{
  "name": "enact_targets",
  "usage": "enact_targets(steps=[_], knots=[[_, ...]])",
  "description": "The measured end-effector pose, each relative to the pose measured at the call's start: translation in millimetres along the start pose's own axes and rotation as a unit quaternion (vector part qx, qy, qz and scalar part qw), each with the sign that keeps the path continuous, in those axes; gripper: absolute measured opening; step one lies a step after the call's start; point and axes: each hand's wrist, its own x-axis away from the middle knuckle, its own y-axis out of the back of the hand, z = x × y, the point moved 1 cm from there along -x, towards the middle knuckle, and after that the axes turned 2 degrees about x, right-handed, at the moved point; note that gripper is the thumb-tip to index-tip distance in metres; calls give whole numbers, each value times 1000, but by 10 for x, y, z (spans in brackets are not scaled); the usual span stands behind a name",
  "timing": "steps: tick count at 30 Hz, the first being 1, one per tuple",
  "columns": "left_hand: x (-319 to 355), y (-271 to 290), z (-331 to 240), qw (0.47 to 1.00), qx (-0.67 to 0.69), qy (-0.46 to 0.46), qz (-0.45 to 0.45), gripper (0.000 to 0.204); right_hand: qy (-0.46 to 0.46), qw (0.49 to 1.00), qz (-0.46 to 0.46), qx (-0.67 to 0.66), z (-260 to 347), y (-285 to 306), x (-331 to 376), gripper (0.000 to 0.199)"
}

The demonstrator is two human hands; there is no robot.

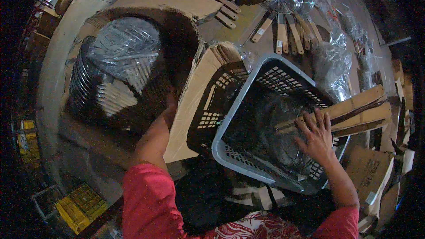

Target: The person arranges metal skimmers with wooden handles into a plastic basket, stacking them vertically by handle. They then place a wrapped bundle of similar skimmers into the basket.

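Note:
My left arm reaches into a large cardboard box (183, 9), where the left hand (170, 99) is mostly lost in shadow; its fingers are hidden. Inside that box stands a nested stack of round pans (84, 82) with pale handles (117, 99), partly covered by clear plastic wrap (126, 40). To the right, my right hand (315, 135) lies with fingers spread over the wooden handles (358, 106) that stick out across a dark plastic basket's grey rim (237, 104). A dark round pan (283, 144) sits in the basket beneath that hand.
A second dark basket (212, 99) is wedged between box and grey rim. Beyond lie more wooden-handled pans (285, 0) and plastic-wrapped ones (334, 62). Flattened cardboard (367, 172) leans at right. Yellow crates (79, 208) stand at the lower left.

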Motion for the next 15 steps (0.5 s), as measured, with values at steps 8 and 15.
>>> enact_targets(steps=[8,15], knots=[[198,-27,138,1000,-3,17,-3,53,-1,1000,-11,2,16,-14,-2,60],[268,-23,227,999,-16,32,-6,52,8,1000,-25,-3,-3,-44,16,60]])
